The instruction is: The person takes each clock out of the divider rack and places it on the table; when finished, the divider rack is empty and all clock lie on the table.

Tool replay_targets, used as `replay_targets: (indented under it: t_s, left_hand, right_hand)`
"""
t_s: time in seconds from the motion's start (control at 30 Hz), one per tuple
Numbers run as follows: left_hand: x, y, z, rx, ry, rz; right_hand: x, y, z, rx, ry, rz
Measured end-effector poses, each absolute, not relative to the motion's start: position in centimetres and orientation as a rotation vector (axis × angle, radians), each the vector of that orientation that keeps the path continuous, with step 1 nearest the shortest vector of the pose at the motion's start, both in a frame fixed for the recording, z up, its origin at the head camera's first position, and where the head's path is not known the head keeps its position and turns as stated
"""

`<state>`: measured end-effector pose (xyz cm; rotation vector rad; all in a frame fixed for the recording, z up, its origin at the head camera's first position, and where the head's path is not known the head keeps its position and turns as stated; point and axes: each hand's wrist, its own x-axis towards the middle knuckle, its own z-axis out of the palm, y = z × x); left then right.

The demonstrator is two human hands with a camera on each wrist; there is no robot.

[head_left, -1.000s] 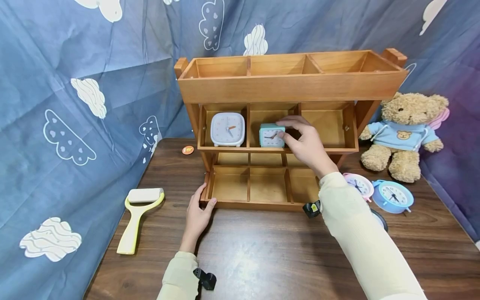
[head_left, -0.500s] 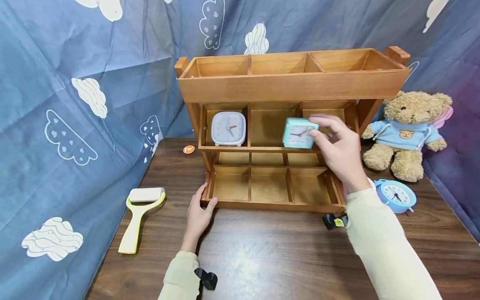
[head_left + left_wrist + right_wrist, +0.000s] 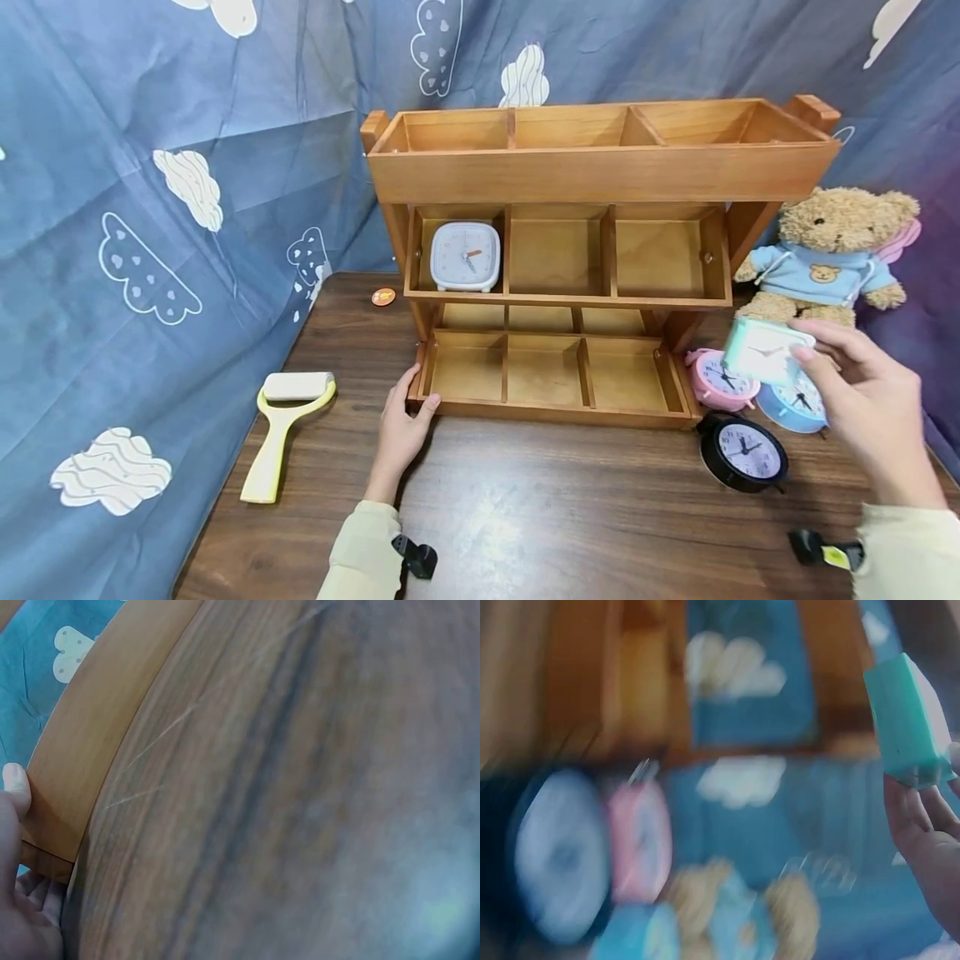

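My right hand [image 3: 873, 408] pinches a small square turquoise alarm clock [image 3: 765, 350] by its right side, held up at the right, where it overlaps the pink and blue clocks. In the right wrist view, the fingers hold the turquoise clock [image 3: 909, 724] at one end. At the lower left corner of a three-tier wooden rack [image 3: 600, 175], my left hand [image 3: 401, 433] grips the edge, with the thumb at the front board and the fingers along the side. A white square alarm clock [image 3: 465, 257] stands in the middle tier's left compartment.
Right of the rack stand a pink alarm clock [image 3: 720, 379], a blue alarm clock [image 3: 795, 408], partly hidden, and a black alarm clock [image 3: 746, 452]. Behind them sits a teddy bear [image 3: 828, 242]. A yellow-handled lint roller [image 3: 273, 446] and an orange round sticker [image 3: 383, 297] lie left.
My right hand has taken the turquoise clock out of the middle tier's centre compartment and carried it right, over the other clocks. The left hand has stayed at the rack's corner.
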<state>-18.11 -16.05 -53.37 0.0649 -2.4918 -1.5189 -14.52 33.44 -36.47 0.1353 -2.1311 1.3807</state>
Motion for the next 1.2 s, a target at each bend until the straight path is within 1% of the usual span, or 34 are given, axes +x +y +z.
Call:
replay_targets:
  t_s: [0.1, 0.3, 0.43, 0.57, 0.73, 0.93, 1.2]
  left_hand:
    - [-18.1, -16.0, -53.4, 0.059, -2.487, -1.521]
    - [-18.0, -16.0, -53.2, 0.074, -2.498, -1.534]
    - [-18.0, -16.0, -53.1, 0.07, -2.5, -1.525]
    - [-18.1, -16.0, -53.1, 0.074, -2.497, -1.524]
    - [-18.1, -16.0, -53.1, 0.063, -2.498, -1.538]
    - [-18.1, -16.0, -53.1, 0.063, -2.5, -1.536]
    - [-18.0, -16.0, -53.1, 0.066, -2.497, -1.53]
  right_hand:
    - [-13.3, 37.0, -38.9, -0.019, -2.244, 1.269]
    - [-11.7, 43.4, -43.8, -0.021, -2.207, 1.517]
    - [-10.9, 45.8, -46.3, -0.155, -2.351, 1.52]
    - [-10.8, 46.8, -47.7, -0.335, -2.571, 1.347]
    - [-11.3, 47.3, -48.7, -0.464, -2.743, 1.141]
    - [-11.9, 47.4, -49.4, -0.539, -2.864, 1.019]
    - [-11.7, 47.3, -50.2, -0.526, -2.847, 0.97]
